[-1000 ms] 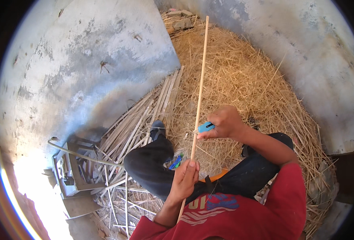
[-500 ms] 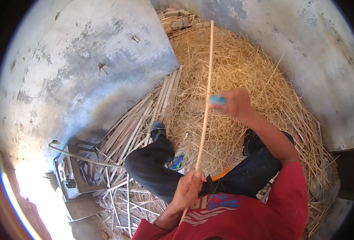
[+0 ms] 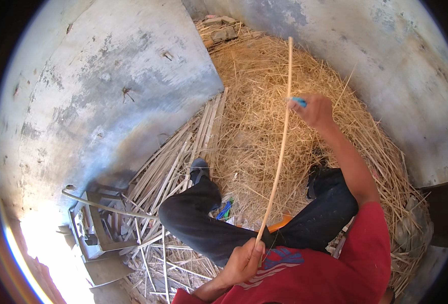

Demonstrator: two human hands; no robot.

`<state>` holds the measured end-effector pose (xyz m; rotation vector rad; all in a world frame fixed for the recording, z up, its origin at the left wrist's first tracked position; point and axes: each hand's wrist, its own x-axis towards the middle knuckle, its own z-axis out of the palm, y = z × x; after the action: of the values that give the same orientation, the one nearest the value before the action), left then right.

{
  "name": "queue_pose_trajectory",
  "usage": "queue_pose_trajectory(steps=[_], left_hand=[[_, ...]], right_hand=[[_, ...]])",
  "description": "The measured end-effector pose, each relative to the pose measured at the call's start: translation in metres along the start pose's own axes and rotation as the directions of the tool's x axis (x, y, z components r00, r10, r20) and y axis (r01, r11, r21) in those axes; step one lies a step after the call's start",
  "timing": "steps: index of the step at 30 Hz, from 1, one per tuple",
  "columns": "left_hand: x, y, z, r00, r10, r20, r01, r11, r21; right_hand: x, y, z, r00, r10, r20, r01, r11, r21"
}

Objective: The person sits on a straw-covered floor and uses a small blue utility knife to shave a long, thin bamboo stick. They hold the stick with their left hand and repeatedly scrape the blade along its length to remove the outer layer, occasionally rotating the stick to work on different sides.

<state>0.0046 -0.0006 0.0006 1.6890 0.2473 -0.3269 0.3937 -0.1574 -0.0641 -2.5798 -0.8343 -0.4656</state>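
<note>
A long, thin, pale stick [image 3: 280,157] slants upward from my lap, bowing slightly along its length. My left hand [image 3: 243,262] is closed around its lower part, close to my waist. Farther up, my right hand [image 3: 316,110] grips a small blue object [image 3: 298,102] against the stick, below its far tip. Its blue end shows between the fingers; the rest is hidden, so I cannot make out its kind.
Straw-like shavings [image 3: 264,111] spread across the floor ahead and to the right. Flat pale strips [image 3: 178,152] lie piled at left, near a wooden frame [image 3: 95,223]. Worn plaster walls [image 3: 123,66] close in on both sides. My legs [image 3: 198,213] are folded; something orange [image 3: 280,223] lies between them.
My right hand has moved up and slightly right along the stick with the blue object. The stick now leans more to the right, and my left hand sits lower, nearer my waist.
</note>
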Motion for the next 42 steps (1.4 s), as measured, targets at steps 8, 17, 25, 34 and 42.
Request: queue_pose_trajectory(steps=[8, 17, 25, 34, 42], left_hand=[[-0.034, -0.013, -0.006, 0.985, -0.099, 0.143, 0.097, 0.995, 0.021], [-0.045, -0.067, -0.027, 0.974, -0.208, -0.084, 0.195, 0.971, -0.141], [0.054, -0.020, -0.032, 0.997, -0.072, -0.011, 0.027, 0.496, -0.868], [0.064, -0.013, -0.026, 0.993, -0.048, 0.105, 0.115, 0.324, -0.939], [0.070, -0.011, -0.027, 0.988, -0.065, 0.142, 0.155, 0.269, -0.951]], right_hand=[[0.034, 0.116, -0.007, 0.811, 0.585, -0.001, -0.579, 0.803, -0.141], [-0.008, 0.166, -0.004, 0.737, 0.661, 0.142, -0.656, 0.750, -0.089], [-0.079, -0.123, -0.022, 0.890, -0.392, 0.234, 0.301, 0.889, 0.344], [-0.070, -0.125, -0.012, 0.908, -0.411, -0.078, 0.412, 0.849, 0.330], [-0.062, -0.111, -0.004, 0.944, -0.328, -0.023, 0.322, 0.906, 0.275]])
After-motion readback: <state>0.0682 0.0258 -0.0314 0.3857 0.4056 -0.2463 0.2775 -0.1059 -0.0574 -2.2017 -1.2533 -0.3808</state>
